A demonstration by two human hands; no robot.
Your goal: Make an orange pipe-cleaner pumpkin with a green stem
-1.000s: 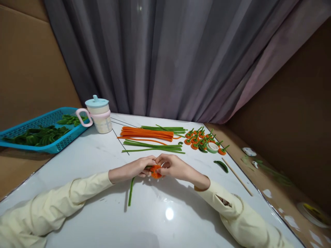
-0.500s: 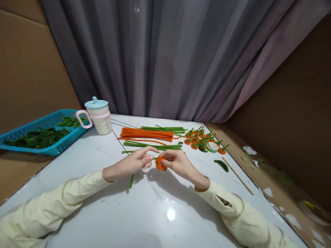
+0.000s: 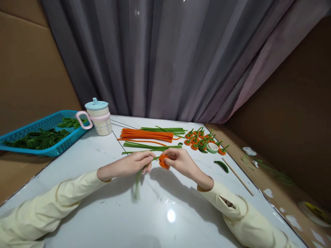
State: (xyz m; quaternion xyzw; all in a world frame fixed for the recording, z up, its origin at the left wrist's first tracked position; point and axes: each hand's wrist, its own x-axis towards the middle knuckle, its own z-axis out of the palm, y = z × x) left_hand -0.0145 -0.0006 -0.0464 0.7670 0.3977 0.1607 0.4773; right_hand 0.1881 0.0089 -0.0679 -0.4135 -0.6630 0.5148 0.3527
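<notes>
Above the middle of the white table, my right hand point(image 3: 179, 162) is closed on a small round orange pumpkin point(image 3: 163, 161) made of bent pipe cleaners. My left hand point(image 3: 133, 163) pinches a green pipe cleaner point(image 3: 155, 158) that runs to the pumpkin. The free end of the green stem hangs blurred below my left fingers. Behind my hands lie a bundle of orange pipe cleaners point(image 3: 147, 134) and loose green pipe cleaners point(image 3: 152, 146). Several finished-looking orange pumpkins with green stems point(image 3: 194, 140) stand to the right.
A blue basket point(image 3: 58, 148) of green curled pieces and a lidded cup point(image 3: 102, 120) stand at the left. Right of my hands are a tape roll point(image 3: 212, 147), a dark green leaf-shaped piece point(image 3: 221, 166) and a thin wooden stick point(image 3: 237, 176). A grey curtain point(image 3: 165, 62) hangs behind.
My left hand has drawn slightly left and my right hand slightly right with the pumpkin, so more green stem shows between them. The hanging green end has swung right and lower.
</notes>
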